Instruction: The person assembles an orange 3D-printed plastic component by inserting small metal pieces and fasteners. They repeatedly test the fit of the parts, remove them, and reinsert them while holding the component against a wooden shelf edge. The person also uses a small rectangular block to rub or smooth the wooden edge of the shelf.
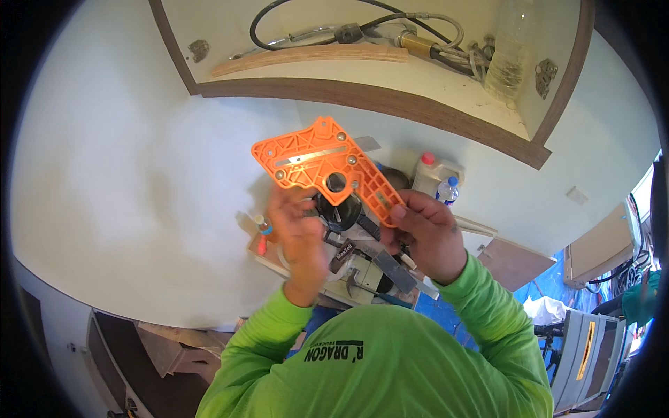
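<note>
Green sleeves (491, 317) extend forward; the right hand (428, 233) pinches the lower end of an orange plastic plate (315, 172), which slants up and left from it. The blurred left hand (301, 240) is below the plate's other end, its grip unclear. Beneath both hands, a hammer (390, 299) lies on a cluttered worktop (273, 265). Beyond the right hand stands a red-capped jug (432, 174); farther, a cabinet (376, 104).

from head, down at hands (435, 237)
</note>
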`<action>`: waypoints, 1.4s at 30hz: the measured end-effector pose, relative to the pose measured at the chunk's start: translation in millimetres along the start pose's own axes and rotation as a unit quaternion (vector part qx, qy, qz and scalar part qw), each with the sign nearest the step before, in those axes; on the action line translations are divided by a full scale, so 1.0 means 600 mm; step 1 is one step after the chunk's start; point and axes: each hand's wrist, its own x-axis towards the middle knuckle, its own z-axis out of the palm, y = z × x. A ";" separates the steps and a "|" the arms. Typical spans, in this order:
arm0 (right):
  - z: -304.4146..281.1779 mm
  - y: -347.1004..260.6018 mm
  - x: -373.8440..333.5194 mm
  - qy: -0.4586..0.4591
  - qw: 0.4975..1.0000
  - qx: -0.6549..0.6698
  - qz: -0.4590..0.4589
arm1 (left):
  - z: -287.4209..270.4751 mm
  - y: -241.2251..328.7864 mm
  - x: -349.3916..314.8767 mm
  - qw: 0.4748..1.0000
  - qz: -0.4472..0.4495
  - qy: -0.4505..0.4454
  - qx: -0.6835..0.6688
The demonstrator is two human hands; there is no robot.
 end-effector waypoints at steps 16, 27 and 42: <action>0.055 -0.145 0.039 0.012 0.960 -0.281 -0.005 | -0.074 0.229 0.224 0.773 0.249 -0.281 0.511; 0.089 -0.264 0.110 0.059 0.801 -0.512 -0.305 | -0.092 0.245 0.329 0.909 -0.170 -0.236 0.299; 0.066 -0.246 0.132 0.043 0.740 -0.532 -0.408 | -0.120 0.217 0.320 0.847 0.181 -0.184 0.465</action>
